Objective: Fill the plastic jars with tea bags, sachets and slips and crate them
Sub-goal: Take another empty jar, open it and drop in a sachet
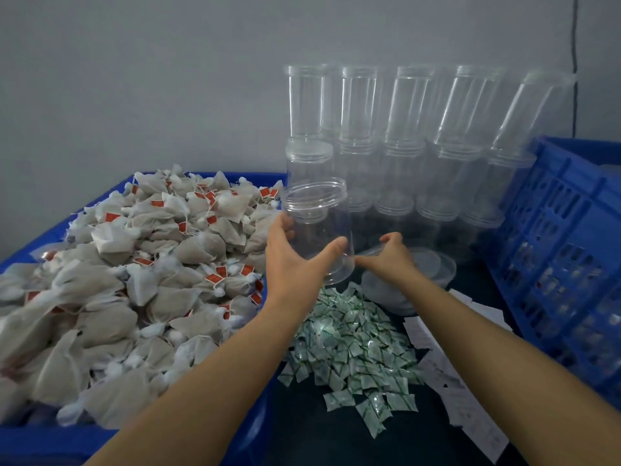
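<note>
Left hand [295, 260] grips clear jar [317, 230] at frame centre, fingers curled round it. Right hand [391, 257] pinches a lid [379, 252]; lid outline indistinct.

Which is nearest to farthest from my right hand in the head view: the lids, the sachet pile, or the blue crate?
From the right hand:
1. Lids, touching its fingers.
2. Sachet pile, just below, nearer the camera.
3. Blue crate, far right.

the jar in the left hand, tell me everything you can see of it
The jar is clear plastic, a cylinder with a wide open mouth and a ridged, threaded-looking rim, no lid on it, and empty. It is tilted slightly, mouth up and toward the camera, in front of the stacked empty jars. The left hand grips its lower wall, thumb on the near side. The right hand is beside its base; contact is unclear.
</note>
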`<state>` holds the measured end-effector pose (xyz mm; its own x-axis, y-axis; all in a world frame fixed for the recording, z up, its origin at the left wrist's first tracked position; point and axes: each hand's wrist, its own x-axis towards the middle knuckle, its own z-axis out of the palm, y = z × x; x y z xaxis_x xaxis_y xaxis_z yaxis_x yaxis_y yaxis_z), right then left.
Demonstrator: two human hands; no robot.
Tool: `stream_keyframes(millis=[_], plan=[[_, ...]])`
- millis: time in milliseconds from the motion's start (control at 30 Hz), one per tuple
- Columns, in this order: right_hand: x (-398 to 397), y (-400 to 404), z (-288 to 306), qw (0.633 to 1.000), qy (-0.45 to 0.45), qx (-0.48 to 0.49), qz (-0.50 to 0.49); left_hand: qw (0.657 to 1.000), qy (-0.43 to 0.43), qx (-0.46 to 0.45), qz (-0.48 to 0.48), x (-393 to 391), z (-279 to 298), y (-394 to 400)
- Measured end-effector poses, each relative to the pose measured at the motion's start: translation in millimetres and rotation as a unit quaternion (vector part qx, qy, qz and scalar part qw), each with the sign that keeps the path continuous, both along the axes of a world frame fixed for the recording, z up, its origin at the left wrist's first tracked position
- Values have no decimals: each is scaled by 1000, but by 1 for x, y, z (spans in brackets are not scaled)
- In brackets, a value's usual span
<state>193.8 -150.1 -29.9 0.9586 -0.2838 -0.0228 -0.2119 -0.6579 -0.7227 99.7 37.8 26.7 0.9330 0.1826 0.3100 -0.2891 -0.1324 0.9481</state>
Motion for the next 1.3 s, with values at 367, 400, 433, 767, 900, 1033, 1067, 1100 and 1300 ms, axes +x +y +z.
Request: stream_keyframes(millis=[367, 400, 433, 767, 900, 1033, 1067, 1100, 1300], plan=[[33, 27, -9, 959, 144, -243, 39, 996, 78, 22, -31, 15, -13, 0], [33, 27, -10, 954, 159, -250, 41, 996, 82, 23, -35, 15, -14, 0], [33, 27, -12, 950, 170, -258, 42, 995, 85, 23, -37, 16, -14, 0], [-13, 29, 39, 973, -106, 195, 67, 997, 70, 32, -31, 15, -11, -2], [-53, 34, 46, 933, -128, 299, 154, 997, 41, 48, -38, 11, -9, -3], [-76, 30, 40, 940, -114, 250, 204, 991, 5, 101, -89, 3, -4, -3], [-81, 30, 39, 941, -112, 247, 202, 987, 1, 126, -103, 2, 0, -2], [-86, 30, 38, 942, -113, 250, 192, 981, 1, 151, -123, 0, 4, 0], [-124, 46, 30, 945, -118, 255, 166, 917, 52, 343, -200, 9, 47, 62]])
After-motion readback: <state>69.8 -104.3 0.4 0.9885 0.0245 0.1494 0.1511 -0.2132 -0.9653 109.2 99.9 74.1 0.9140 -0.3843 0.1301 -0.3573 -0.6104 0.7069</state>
